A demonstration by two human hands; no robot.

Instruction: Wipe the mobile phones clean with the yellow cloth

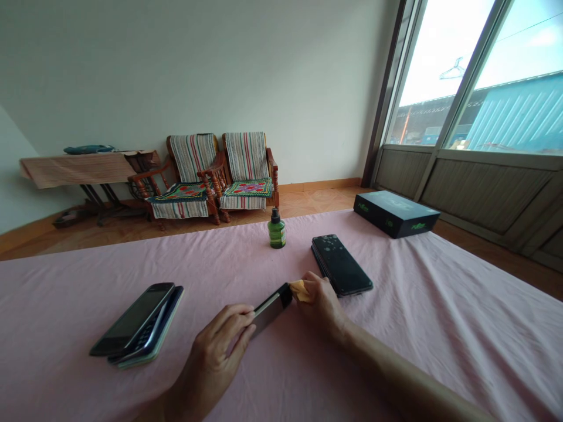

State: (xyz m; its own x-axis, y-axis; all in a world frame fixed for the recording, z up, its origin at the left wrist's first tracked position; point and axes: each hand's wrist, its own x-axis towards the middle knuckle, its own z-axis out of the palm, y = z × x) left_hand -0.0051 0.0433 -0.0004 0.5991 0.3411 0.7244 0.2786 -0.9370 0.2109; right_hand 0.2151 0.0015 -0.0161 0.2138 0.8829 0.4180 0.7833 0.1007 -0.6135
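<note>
Over the near middle of the pink sheet (211, 261), the left hand (220, 340) pinched a grey-and-black mobile phone (273, 309) while the right hand (324, 302) pinched a yellow cloth (301, 291) at its far end, seemingly a wiping step whose next stroke called for a steady hold.

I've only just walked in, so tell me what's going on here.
A person's left hand holds a phone while the right hand holds a yellow cloth at the phone's far end. A stack of phones lies at left, a second stack beyond the right hand, with a green bottle and a black box farther back.
</note>
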